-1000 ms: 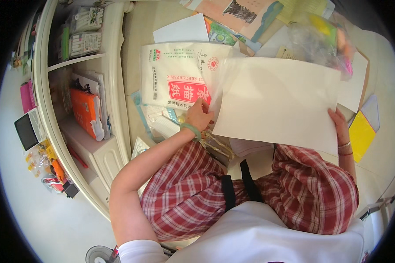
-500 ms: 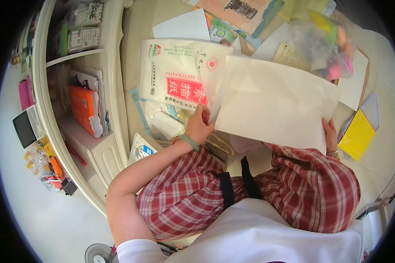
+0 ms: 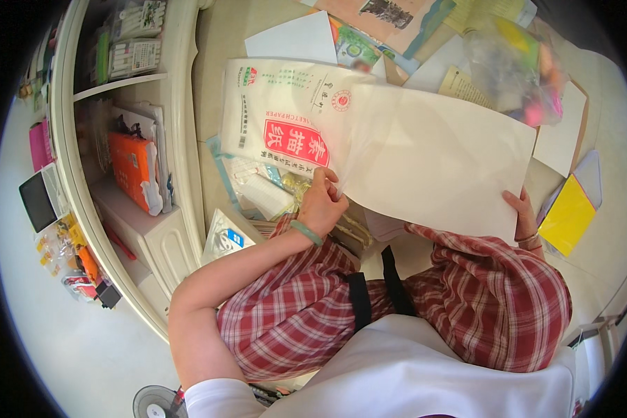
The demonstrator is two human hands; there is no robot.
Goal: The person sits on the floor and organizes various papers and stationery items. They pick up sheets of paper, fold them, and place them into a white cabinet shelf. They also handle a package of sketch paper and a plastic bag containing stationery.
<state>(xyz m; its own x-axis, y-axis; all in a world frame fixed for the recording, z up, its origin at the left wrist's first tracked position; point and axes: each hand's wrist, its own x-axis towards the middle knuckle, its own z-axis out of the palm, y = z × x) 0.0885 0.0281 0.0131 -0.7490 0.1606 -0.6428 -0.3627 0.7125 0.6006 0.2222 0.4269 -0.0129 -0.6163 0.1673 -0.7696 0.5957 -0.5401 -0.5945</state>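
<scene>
Pale floor [image 3: 209, 104] under everything. White shelf unit [image 3: 182, 63] stands along your left. Your red plaid legs [image 3: 481, 299] are bent in front of you, below the paper. Big blank cream sheet [image 3: 439, 153] is ahead of you, right of centre, bowed; its lower edge runs just above your right leg. Printed plastic bag [image 3: 279, 90], whitish with a red block, lies flat to the sheet's left; film overlaps the sheet's left end, can't tell how far in it sits. Clear bundle [image 3: 512, 70] of bright items lies beyond the sheet's upper right corner. Orange folder [image 3: 134, 171] leans on edge inside the shelf unit. Yellow card [image 3: 568, 216] lies right of your right hand, apart from the sheet. White packet [image 3: 223, 237] with a blue label is left of your left knee. Left hand [image 3: 322, 204]: grip pinched together on the bag's lower right corner, by the sheet's left end; can't tell if paper is caught too. Right hand [image 3: 524, 214]: grip clamped on the sheet's lower right edge, fingers partly hidden. Green bangle [image 3: 306, 233] circles your left wrist.
</scene>
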